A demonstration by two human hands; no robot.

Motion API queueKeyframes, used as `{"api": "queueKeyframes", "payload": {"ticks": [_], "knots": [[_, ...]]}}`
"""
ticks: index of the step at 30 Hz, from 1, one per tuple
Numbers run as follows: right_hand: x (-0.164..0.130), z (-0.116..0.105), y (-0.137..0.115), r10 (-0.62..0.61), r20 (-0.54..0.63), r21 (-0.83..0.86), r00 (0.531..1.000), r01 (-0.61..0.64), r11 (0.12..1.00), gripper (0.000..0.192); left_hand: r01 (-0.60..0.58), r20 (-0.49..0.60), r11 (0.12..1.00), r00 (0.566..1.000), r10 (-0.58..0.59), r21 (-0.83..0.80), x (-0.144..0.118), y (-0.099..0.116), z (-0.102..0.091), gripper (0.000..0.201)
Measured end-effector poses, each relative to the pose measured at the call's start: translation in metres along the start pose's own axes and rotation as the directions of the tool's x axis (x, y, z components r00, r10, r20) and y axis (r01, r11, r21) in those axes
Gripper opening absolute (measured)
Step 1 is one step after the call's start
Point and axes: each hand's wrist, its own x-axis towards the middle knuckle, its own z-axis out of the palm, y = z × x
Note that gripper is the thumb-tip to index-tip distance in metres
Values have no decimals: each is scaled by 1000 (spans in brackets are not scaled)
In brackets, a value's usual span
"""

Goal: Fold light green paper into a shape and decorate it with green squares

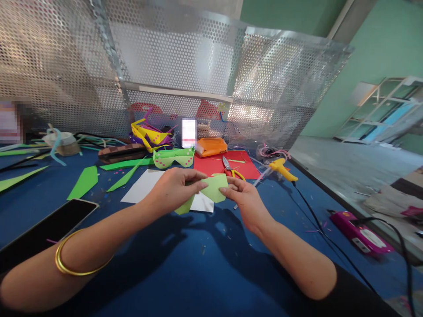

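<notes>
Above the blue table, my left hand (180, 187) and my right hand (243, 193) pinch a light green sheet (214, 187), paper or thin foam, from its two sides. The sheet has angled lower corners. Part of a green piece (185, 206) shows below my left fingers; whether it joins the sheet I cannot tell. Beneath lies a white sheet (140, 185), partly covered by my left hand. Behind are green paper glasses (175, 159) with pink dots, and scissors (231, 167) with yellow handles rest on a red sheet (249, 167). A gold bangle circles my left wrist.
A yellow glue gun (282, 168) lies at the right, its cord running to a magenta power strip (360, 233). A dark phone (53, 229) is at left. Green strips (84, 181), yellow glasses (150, 134) and an orange case (211, 147) lie before a perforated metal screen (172, 48).
</notes>
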Motion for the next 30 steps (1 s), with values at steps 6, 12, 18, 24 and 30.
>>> {"api": "queueKeyframes", "payload": {"ticks": [6, 12, 18, 24, 30], "knots": [[3, -3, 1, -11, -25, 16, 1000, 12, 1000, 42, -4, -278, 993, 960, -29, -116, 1, 12, -9, 13], [2, -3, 1, -1, -4, 13, 1000, 1, 1000, 40, 33, -302, 968, 947, -110, -250, 0, 10, -13, 13], [1, -1, -1, 4, 11, 19, 1000, -4, 1000, 39, -97, -379, 950, 925, -24, -296, 4, 4, -18, 31], [1, -2, 1, 2, 18, 13, 1000, -2, 1000, 39, -53, -420, 963, 905, -65, -263, 3, 13, -25, 25], [2, -4, 5, -16, 25, 0, 1000, 16, 1000, 38, 26, -329, 883, 923, -202, -469, 3, 16, -21, 8]]}}
